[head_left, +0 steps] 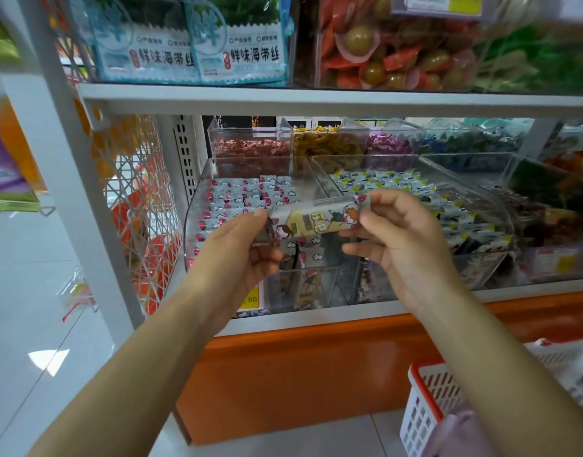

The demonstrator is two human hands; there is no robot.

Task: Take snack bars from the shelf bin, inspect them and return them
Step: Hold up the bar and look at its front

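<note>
A snack bar (313,221) in a silver and yellow cartoon wrapper is held level in front of the shelf. My left hand (240,252) pinches its left end. My right hand (395,239) pinches its right end between thumb and fingers. Right behind it stands a clear plastic bin (197,192) on the lower shelf, stacked with several bars in white wrappers with red dots and clouds (237,196).
A second clear bin (481,212) of black-and-yellow wrapped snacks sits to the right. Smaller candy bins stand behind. A white shelf board (283,98) with seaweed packs runs overhead. A white and orange basket (428,400) stands on the floor at lower right.
</note>
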